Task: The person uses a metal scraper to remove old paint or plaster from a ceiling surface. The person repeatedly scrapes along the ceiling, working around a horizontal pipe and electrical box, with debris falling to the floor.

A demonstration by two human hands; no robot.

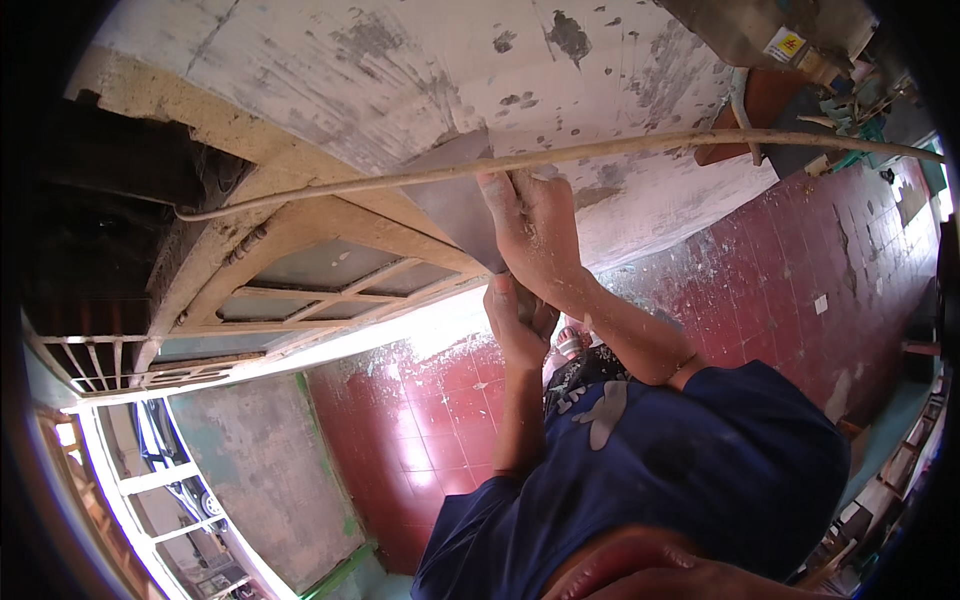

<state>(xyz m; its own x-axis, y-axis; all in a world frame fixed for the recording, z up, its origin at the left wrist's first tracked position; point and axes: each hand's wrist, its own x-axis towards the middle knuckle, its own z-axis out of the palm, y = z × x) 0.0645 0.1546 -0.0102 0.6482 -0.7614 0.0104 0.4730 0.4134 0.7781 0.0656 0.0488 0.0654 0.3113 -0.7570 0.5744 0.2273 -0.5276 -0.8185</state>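
Note:
My right hand [534, 225] is raised at the pale, patchy wall [600, 97], its fingers curled on the edge of a thin, flat grey sheet [454, 187]. Just below it, my left hand [519, 319] has its thumb and bent fingers closed at the sheet's lower corner. Part of the sheet is hidden behind my fingers, and its material is not plain. A long, thin, pale cable or rod [600, 150] crosses in front of the wall, passing close above my right fingers. Pale dust or specks mark my right hand and forearm.
Left of my hands stand a cream wooden frame [292, 161] and a shutter with glass panes [352, 292]. Red floor tiles [757, 285] bear white spatters. A green-edged wall panel [255, 472] is at lower left; cluttered items and a brown board [757, 112] are at upper right.

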